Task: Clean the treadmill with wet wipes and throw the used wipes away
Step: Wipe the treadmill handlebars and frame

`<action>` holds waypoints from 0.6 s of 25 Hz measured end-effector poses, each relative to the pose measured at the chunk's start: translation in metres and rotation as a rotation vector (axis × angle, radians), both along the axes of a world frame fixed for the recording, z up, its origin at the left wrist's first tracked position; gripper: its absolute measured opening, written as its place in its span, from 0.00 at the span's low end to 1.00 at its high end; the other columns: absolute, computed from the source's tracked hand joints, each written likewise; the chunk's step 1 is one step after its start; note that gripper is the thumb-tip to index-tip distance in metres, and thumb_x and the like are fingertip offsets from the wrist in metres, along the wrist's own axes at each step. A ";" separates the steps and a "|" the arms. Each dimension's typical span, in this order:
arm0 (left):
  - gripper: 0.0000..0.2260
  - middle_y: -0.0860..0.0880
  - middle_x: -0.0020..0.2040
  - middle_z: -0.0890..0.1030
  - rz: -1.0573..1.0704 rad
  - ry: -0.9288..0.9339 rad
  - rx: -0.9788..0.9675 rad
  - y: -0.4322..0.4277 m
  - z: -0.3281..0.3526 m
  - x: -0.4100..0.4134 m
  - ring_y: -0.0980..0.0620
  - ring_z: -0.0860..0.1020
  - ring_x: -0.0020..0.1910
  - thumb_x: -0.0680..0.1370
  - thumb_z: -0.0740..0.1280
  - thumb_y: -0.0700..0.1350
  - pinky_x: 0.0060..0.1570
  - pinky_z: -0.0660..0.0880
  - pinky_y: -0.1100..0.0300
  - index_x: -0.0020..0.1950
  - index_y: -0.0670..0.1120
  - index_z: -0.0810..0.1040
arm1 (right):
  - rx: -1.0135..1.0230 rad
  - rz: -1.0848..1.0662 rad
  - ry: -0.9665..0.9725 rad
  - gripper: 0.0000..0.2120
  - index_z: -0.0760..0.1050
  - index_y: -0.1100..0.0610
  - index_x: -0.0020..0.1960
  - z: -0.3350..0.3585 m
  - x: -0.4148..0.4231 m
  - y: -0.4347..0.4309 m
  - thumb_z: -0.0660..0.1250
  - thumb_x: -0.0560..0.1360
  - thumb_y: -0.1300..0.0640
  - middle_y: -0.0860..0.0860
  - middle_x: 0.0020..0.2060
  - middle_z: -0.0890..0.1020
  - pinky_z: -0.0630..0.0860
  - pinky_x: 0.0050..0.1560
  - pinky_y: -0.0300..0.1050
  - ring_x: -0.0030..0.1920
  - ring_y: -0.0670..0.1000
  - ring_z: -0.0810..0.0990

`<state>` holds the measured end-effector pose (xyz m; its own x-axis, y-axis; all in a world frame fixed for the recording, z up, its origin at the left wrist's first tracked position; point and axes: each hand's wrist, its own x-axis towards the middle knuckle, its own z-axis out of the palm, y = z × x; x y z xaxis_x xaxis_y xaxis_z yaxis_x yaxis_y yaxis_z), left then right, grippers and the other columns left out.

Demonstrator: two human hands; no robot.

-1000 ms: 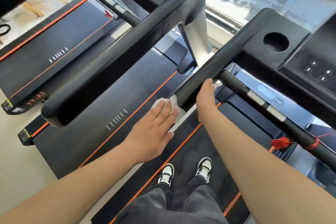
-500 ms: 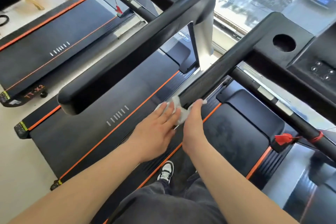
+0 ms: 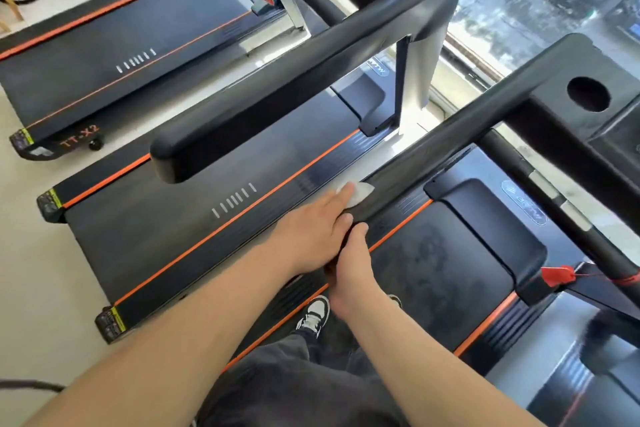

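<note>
Head cam: the wet wipe point(image 3: 360, 192) sits on the outer side of the treadmill's left handrail point(image 3: 450, 135), near its free end. The left hand point(image 3: 311, 230) is flat with fingers straight and presses it on, I'd guess to spread the pressure for wiping. The right hand point(image 3: 351, 267) is curled round the rail end just beside it, probably as a brace. Can't tell if there's a wipe under it. The person stands on the belt point(image 3: 433, 253), with a second treadmill point(image 3: 207, 218) alongside.
</note>
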<state>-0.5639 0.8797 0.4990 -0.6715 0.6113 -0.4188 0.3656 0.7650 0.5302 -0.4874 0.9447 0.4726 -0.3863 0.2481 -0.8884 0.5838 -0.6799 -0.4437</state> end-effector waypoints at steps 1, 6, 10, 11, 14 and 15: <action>0.25 0.55 0.81 0.61 0.023 -0.018 -0.014 -0.013 0.000 0.006 0.45 0.71 0.73 0.86 0.51 0.56 0.67 0.70 0.46 0.82 0.59 0.50 | -0.007 -0.025 -0.016 0.41 0.75 0.43 0.69 -0.003 0.000 -0.006 0.52 0.67 0.20 0.47 0.69 0.78 0.66 0.75 0.55 0.71 0.50 0.74; 0.19 0.53 0.64 0.78 0.372 0.049 0.025 -0.082 -0.015 0.056 0.46 0.76 0.64 0.83 0.53 0.62 0.57 0.75 0.49 0.69 0.54 0.69 | -0.142 -0.094 -0.057 0.35 0.75 0.47 0.69 0.002 0.000 -0.034 0.52 0.76 0.25 0.48 0.61 0.84 0.73 0.70 0.53 0.61 0.52 0.82; 0.24 0.56 0.72 0.73 0.755 -0.087 0.206 -0.074 -0.025 0.087 0.52 0.70 0.72 0.83 0.58 0.61 0.68 0.66 0.59 0.76 0.52 0.68 | -0.396 -0.064 -0.121 0.45 0.77 0.50 0.67 0.014 0.011 -0.050 0.56 0.67 0.18 0.51 0.61 0.83 0.78 0.58 0.56 0.60 0.55 0.83; 0.25 0.55 0.72 0.73 0.837 -0.139 0.227 -0.069 -0.028 0.089 0.52 0.70 0.72 0.82 0.58 0.63 0.70 0.66 0.57 0.75 0.52 0.69 | -0.432 -0.058 -0.117 0.44 0.79 0.51 0.66 0.016 0.012 -0.050 0.55 0.68 0.19 0.53 0.60 0.84 0.77 0.59 0.57 0.60 0.57 0.82; 0.25 0.54 0.59 0.80 1.026 -0.292 0.271 -0.064 -0.030 0.077 0.50 0.76 0.61 0.75 0.58 0.68 0.63 0.73 0.49 0.63 0.55 0.76 | -0.422 -0.098 -0.067 0.42 0.80 0.55 0.65 0.025 0.004 -0.037 0.53 0.72 0.23 0.58 0.60 0.84 0.71 0.70 0.60 0.62 0.61 0.81; 0.22 0.55 0.56 0.81 1.059 -0.336 0.272 -0.064 -0.028 0.071 0.50 0.77 0.59 0.75 0.59 0.68 0.61 0.73 0.48 0.59 0.56 0.78 | -0.385 -0.123 -0.062 0.42 0.80 0.55 0.66 0.025 0.000 -0.031 0.54 0.71 0.24 0.59 0.60 0.84 0.71 0.70 0.61 0.63 0.62 0.81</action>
